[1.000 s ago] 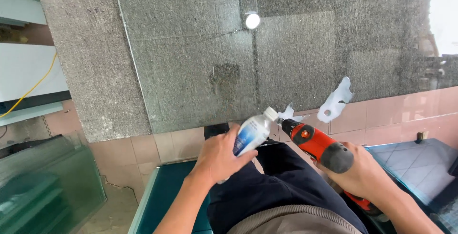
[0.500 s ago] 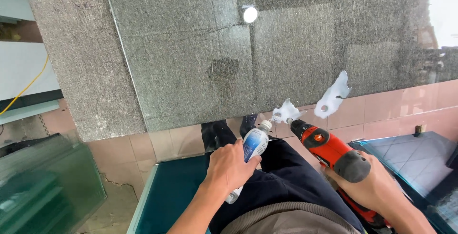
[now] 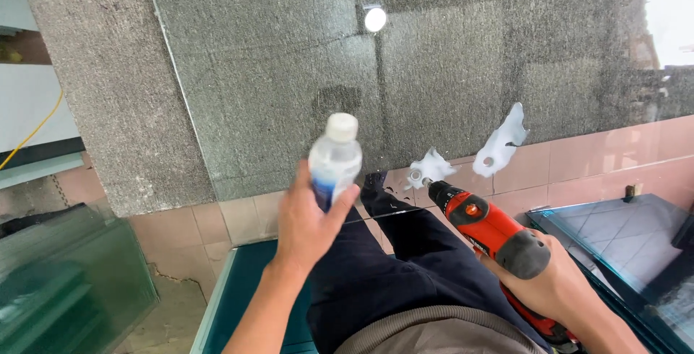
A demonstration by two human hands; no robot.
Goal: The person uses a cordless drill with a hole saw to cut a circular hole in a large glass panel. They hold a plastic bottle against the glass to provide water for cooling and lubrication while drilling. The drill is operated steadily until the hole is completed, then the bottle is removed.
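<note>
My left hand (image 3: 307, 220) grips a small clear plastic bottle (image 3: 335, 157) with a white cap and a blue label, held upright over the near edge of a large glass sheet (image 3: 275, 79). My right hand (image 3: 560, 289) holds a red and black power drill (image 3: 491, 230). Its tip touches a white wet patch (image 3: 428, 167) on the glass, around a small hole. A second white patch (image 3: 502, 144) lies just to the right. My dark trousers (image 3: 383, 267) are below, between the two hands.
The glass sheet lies over grey carpet (image 3: 94, 94). Pink floor tiles (image 3: 607, 159) run along its near edge. Green glass panes (image 3: 65, 282) are stacked at the lower left, another glass pane (image 3: 629, 231) lies at the right. A yellow cable (image 3: 32, 134) is at the left.
My left hand has lifted the bottle from a tilt near the drill tip to upright and moved it left. The drill stays at the white patch.
</note>
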